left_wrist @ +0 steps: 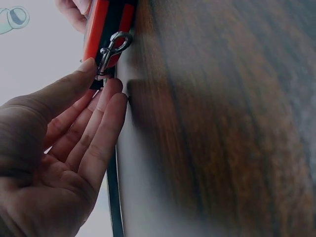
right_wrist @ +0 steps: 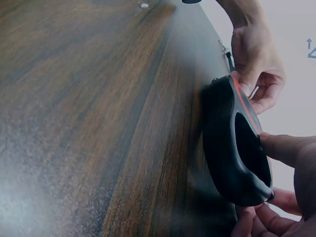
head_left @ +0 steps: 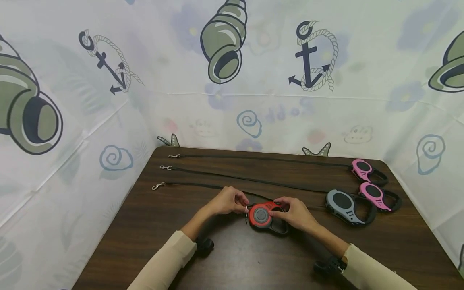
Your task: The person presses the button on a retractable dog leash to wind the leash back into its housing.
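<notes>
A red and black retractable dog leash (head_left: pixel 260 215) lies on the table in front of me. My left hand (head_left: pixel 227 201) is at its left end, where thumb and fingertips pinch the strap just by the metal snap clip (left_wrist: pixel 109 53). The clip hangs against the case in the left wrist view. My right hand (head_left: pixel 295 214) grips the case from the right, its thumb on the upper face by the black handle loop (right_wrist: pixel 222 148) and its other fingers around the far side, partly hidden.
A grey leash (head_left: pixel 342 204) and two pink leashes (head_left: pixel 362 169) sit at the right of the brown table (head_left: pixel 232 262). Black straps stretch left from the leashes, ending in metal clips (head_left: pixel 158 185) at the left. A printed curtain (head_left: pixel 268 60) stands behind.
</notes>
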A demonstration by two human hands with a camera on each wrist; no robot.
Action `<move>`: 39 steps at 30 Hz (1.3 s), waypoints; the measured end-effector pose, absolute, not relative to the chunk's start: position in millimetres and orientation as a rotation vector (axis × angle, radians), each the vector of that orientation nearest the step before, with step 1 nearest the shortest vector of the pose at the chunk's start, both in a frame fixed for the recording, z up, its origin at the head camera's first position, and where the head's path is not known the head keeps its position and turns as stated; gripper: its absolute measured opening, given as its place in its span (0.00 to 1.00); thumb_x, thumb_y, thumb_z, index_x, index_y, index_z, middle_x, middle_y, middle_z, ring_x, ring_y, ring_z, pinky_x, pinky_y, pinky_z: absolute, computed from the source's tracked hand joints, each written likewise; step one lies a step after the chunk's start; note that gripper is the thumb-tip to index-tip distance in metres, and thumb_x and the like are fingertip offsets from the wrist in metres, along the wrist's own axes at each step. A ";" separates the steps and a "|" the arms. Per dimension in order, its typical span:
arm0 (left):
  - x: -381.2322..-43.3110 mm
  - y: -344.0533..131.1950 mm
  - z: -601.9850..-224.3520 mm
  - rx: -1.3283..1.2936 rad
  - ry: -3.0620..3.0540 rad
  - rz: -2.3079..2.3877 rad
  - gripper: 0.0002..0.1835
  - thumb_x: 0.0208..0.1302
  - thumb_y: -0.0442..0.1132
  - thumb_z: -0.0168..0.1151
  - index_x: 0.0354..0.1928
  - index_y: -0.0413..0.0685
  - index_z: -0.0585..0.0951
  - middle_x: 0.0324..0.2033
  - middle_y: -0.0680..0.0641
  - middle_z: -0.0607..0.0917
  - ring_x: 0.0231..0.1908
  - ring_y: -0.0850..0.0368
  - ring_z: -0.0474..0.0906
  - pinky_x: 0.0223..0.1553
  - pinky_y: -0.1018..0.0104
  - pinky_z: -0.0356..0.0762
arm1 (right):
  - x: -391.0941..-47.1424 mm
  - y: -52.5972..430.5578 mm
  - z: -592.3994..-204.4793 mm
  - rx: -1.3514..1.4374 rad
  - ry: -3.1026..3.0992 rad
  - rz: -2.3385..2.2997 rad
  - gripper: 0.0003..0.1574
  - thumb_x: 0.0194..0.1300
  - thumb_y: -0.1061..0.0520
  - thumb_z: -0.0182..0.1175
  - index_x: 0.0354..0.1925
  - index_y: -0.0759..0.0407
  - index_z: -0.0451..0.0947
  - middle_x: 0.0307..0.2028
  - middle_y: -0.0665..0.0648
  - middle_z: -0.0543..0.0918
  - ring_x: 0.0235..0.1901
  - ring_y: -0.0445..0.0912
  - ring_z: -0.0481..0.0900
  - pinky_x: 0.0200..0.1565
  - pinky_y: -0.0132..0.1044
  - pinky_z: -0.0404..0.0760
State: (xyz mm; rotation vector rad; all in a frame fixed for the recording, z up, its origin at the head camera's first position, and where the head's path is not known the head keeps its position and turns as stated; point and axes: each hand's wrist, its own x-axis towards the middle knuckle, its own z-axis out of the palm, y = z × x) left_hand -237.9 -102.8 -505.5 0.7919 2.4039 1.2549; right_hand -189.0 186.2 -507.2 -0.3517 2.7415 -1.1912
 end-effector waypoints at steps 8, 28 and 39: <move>-237.4 -104.2 -506.9 0.810 2.434 1.199 0.07 0.59 0.32 0.80 0.38 0.43 0.90 0.30 0.50 0.92 0.28 0.66 0.86 0.30 0.71 0.84 | -189.1 184.6 -508.0 -0.375 2.777 -1.147 0.32 0.64 0.42 0.76 0.57 0.61 0.86 0.33 0.50 0.82 0.32 0.43 0.74 0.34 0.35 0.73; -238.8 -119.3 -506.3 0.896 2.512 1.143 0.12 0.59 0.37 0.81 0.43 0.45 0.90 0.37 0.51 0.92 0.33 0.67 0.87 0.33 0.71 0.83 | -180.9 195.2 -502.3 -0.422 2.909 -1.220 0.30 0.62 0.47 0.79 0.56 0.61 0.86 0.43 0.56 0.86 0.36 0.43 0.80 0.37 0.34 0.77; -237.5 -141.9 -505.2 0.997 2.558 1.171 0.20 0.62 0.39 0.80 0.55 0.44 0.87 0.45 0.49 0.91 0.43 0.61 0.87 0.45 0.65 0.85 | -182.9 223.3 -495.2 -0.470 2.890 -1.243 0.32 0.63 0.44 0.78 0.59 0.59 0.85 0.48 0.56 0.89 0.45 0.49 0.86 0.46 0.41 0.86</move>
